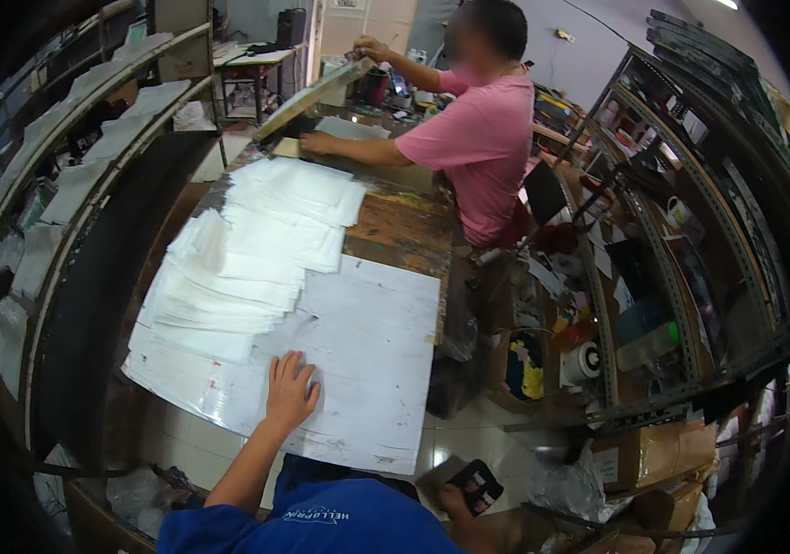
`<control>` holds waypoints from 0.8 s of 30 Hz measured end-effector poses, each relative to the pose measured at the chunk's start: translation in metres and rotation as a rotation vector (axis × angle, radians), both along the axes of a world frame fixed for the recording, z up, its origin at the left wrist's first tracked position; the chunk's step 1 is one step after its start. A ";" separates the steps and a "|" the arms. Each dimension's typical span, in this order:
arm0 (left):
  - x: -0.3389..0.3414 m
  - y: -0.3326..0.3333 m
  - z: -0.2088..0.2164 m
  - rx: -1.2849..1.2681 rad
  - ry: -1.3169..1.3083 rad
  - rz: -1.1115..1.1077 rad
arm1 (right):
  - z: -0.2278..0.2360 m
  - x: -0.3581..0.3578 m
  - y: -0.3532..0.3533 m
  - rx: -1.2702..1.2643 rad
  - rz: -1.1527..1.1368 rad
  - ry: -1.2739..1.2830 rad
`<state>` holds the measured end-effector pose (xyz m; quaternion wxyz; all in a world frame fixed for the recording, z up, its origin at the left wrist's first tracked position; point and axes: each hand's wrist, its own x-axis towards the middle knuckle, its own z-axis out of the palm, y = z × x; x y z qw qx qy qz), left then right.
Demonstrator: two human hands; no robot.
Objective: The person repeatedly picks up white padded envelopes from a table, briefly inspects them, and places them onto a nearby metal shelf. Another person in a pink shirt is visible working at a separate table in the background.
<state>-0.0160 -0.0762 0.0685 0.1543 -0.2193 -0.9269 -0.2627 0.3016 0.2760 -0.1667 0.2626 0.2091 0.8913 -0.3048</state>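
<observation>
My left hand point(291, 392) lies palm down on a scuffed white board point(367, 355), its fingers stretched toward the far side. Just beyond the fingertips, thin white sheets or flat bags point(229, 286) overlap in a long fanned pile; their exact kind is unclear. Low by my right side, off the board's near edge, my right hand point(453, 503) grips a flat black piece with rounded corners and a red and white print point(478, 485). Some of that hand's fingers are hidden.
Across the worn wooden table point(399, 231), a person in a pink shirt point(469, 138) holds up a tilted frame point(316, 97) with one hand, the other on the table. A rack with white sheets point(76, 189) stands left. Metal shelves point(672, 240) and cardboard boxes point(658, 452) line the right.
</observation>
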 end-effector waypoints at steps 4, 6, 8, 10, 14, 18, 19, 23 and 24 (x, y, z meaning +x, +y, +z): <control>-0.005 -0.006 0.000 0.037 -0.033 -0.009 | -0.011 -0.027 -0.042 -0.250 0.075 0.394; -0.009 -0.004 -0.001 0.049 -0.030 -0.012 | -0.003 -0.041 -0.024 -0.143 0.163 0.240; -0.008 -0.009 -0.003 0.057 -0.035 0.007 | 0.044 -0.070 -0.019 0.072 0.224 0.207; -0.010 -0.006 0.002 0.078 -0.045 -0.014 | 0.044 -0.066 -0.004 0.064 -0.173 0.111; -0.011 -0.007 -0.003 0.091 -0.032 -0.016 | 0.035 -0.057 0.017 -0.037 -0.502 -0.004; -0.015 -0.008 -0.005 0.175 -0.034 -0.012 | -0.018 -0.024 0.014 -0.006 -0.397 0.044; -0.017 -0.009 -0.008 0.201 -0.040 -0.008 | -0.025 -0.019 0.002 -0.037 -0.391 0.072; -0.034 -0.008 -0.009 0.340 -0.104 -0.026 | -0.056 0.007 -0.006 0.098 0.128 0.355; -0.039 -0.005 -0.006 0.349 -0.088 -0.024 | -0.053 0.007 -0.017 0.097 -0.158 0.213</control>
